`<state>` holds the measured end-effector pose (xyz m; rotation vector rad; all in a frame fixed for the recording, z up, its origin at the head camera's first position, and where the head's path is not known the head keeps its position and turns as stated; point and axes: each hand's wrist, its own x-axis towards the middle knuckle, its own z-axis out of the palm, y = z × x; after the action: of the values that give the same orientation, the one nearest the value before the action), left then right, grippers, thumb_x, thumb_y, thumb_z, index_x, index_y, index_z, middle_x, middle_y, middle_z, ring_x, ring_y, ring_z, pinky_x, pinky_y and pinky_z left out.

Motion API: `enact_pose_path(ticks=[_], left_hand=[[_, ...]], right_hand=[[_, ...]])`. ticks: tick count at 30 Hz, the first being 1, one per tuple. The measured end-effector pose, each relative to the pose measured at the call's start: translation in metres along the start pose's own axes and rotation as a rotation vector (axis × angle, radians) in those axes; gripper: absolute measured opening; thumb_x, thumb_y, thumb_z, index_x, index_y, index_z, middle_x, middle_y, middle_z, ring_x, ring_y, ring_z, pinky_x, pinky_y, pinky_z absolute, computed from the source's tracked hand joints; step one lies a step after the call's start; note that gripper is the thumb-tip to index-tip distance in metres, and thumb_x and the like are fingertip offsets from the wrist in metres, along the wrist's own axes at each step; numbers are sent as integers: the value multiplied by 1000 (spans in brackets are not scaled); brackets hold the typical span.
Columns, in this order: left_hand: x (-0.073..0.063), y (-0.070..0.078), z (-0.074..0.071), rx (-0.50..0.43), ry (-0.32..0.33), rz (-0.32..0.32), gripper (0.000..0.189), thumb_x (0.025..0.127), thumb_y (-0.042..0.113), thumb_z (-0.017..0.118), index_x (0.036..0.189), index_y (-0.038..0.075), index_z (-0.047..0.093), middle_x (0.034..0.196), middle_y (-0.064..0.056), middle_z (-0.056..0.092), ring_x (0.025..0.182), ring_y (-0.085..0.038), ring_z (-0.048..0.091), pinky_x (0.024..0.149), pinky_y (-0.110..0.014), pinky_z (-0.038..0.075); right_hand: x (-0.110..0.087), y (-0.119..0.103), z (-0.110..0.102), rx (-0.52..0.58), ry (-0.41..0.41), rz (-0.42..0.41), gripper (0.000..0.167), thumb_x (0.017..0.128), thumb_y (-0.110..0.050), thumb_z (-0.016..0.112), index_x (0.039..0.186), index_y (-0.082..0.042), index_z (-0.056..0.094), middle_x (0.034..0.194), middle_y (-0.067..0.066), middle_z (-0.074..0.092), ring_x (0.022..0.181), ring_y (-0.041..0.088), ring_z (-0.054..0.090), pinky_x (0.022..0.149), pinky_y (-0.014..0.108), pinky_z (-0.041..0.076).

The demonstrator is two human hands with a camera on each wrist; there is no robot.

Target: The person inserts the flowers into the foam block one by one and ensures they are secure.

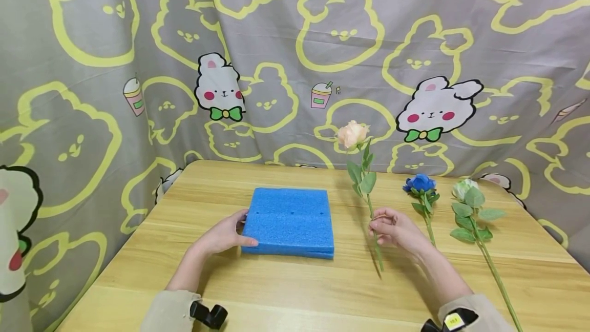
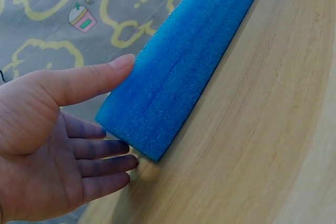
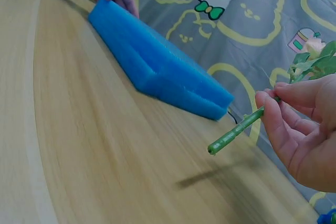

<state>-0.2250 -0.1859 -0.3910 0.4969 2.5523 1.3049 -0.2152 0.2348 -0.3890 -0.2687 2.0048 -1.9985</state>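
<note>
A blue foam block (image 1: 290,224) lies flat on the wooden table, with three small holes in a row across its top. At its left end is my left hand (image 1: 223,234); the thumb rests on the foam and the fingers, fairly straight, are at its side. My right hand (image 1: 398,232) pinches the green stem of a pale peach artificial rose (image 1: 353,135) between thumb and fingers, to the right of the block. The bloom points up and away. In the right wrist view the cut stem end (image 3: 211,149) juts out below the fingertips, above the table.
On the right of the table (image 1: 286,296) lie a blue artificial flower (image 1: 420,183) and a white-green one (image 1: 464,188) with a long leafy stem. A grey curtain (image 1: 276,29) with cartoon animals hangs right behind the table. Each wrist wears a black camera strap (image 1: 207,314).
</note>
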Motion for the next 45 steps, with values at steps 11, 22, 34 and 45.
enact_pose_path(ticks=[11, 22, 34, 45], left_hand=[[1, -3, 0, -1, -2, -1, 96, 75, 29, 78, 141, -12, 21, 136, -30, 38, 124, -42, 39, 100, -52, 33], [-2, 0, 1, -1, -3, 9, 94, 76, 27, 78, 140, -13, 22, 136, -30, 38, 122, -42, 41, 99, -51, 35], [-1, -6, 2, 19, 9, -7, 96, 75, 31, 78, 140, -13, 22, 135, -29, 40, 123, -41, 40, 100, -52, 33], [1, -4, 2, 38, 10, 4, 96, 75, 31, 78, 140, -13, 22, 136, -30, 39, 124, -41, 39, 100, -52, 33]], right_hand=[[4, -11, 11, -5, 50, -66, 24, 90, 0, 57, 108, 7, 45, 91, 10, 65, 80, 14, 63, 67, 25, 52], [11, -21, 23, -152, 138, -156, 25, 89, -2, 59, 104, 15, 50, 90, 11, 64, 83, 19, 65, 74, 33, 54], [23, -39, 40, -185, 251, -248, 22, 88, -9, 63, 97, 9, 53, 93, 17, 62, 84, 16, 64, 76, 35, 53], [40, -57, 65, -152, 254, -322, 18, 87, -1, 62, 97, 12, 56, 89, 14, 64, 86, 22, 65, 75, 35, 54]])
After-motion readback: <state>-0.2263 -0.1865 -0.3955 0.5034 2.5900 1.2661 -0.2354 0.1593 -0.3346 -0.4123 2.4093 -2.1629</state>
